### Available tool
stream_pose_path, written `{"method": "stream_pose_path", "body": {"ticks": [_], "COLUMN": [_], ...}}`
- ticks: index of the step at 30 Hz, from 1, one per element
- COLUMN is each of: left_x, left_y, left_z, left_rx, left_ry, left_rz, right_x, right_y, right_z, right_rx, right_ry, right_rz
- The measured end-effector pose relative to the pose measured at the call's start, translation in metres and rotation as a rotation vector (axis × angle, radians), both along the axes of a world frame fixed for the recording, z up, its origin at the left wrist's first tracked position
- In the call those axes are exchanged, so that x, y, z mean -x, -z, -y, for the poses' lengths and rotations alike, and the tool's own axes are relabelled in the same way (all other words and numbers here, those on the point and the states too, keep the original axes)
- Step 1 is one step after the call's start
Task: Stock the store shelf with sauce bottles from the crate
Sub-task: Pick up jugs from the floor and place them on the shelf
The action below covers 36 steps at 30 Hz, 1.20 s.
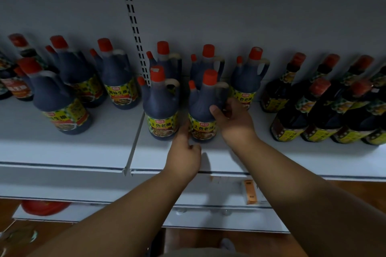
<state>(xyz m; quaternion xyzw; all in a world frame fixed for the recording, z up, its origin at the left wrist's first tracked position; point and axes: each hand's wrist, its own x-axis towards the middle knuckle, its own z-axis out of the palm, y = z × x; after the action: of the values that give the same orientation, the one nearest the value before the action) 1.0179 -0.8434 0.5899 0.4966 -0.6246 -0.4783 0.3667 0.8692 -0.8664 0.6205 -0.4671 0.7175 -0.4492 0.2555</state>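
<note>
1. The right hand (231,119) is wrapped around the shoulder of a dark plastic sauce bottle with a red cap, a side handle and a yellow label (203,108). Its thumb lies across the front of the bottle and its fingers curl round behind, at the handle side.
2. That bottle stands upright on the white metal shelf (83,148), in the front row (near the shelf's front edge).
3. The left hand (183,152) is at the bottle's lower left. Its fingertips reach up between this bottle's base and the matching dark bottle with a red cap (160,106) just to the left of them. The fingers are loosely curled, and I cannot tell whether they press on either bottle.
4. Beyond the fingers of both hands stands a back row of the same handled bottles (248,73).
5. Well right of the right hand's fingers is a cluster of slimmer dark bottles with red caps and yellow labels (313,110).
6. Far to the left of the left hand's fingers stand more handled bottles (60,98), their labels bearing different lettering.
</note>
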Motion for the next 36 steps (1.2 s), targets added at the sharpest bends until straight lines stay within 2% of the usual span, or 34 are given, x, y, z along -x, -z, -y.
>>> {"method": "stream_pose_path", "body": {"ticks": [8, 13, 20, 26, 32, 36], "left_x": [-0.008, -0.011, -0.004, -0.013, -0.082, -0.149], "left_y": [0.004, -0.003, -0.017, -0.033, -0.039, -0.032], "left_z": [0.004, -0.007, -0.043, -0.101, -0.179, -0.23], "left_rx": [-0.009, 0.015, 0.229, 0.276, 0.237, 0.193], "left_ry": [0.079, -0.025, -0.193, -0.386, -0.563, -0.73], "left_rz": [0.077, 0.096, 0.318, 0.42, 0.487, 0.449], "right_x": [-0.006, -0.011, -0.013, -0.022, -0.093, -0.164], "right_y": [-0.003, 0.005, -0.01, -0.019, -0.031, -0.031], "right_z": [-0.004, -0.031, -0.068, -0.099, -0.139, -0.176], "right_rx": [-0.035, 0.066, 0.139, 0.236, 0.288, 0.336], "right_ry": [0.014, 0.105, -0.187, -0.427, -0.635, -0.77], "right_rz": [-0.037, -0.075, -0.289, -0.311, -0.281, -0.303]}}
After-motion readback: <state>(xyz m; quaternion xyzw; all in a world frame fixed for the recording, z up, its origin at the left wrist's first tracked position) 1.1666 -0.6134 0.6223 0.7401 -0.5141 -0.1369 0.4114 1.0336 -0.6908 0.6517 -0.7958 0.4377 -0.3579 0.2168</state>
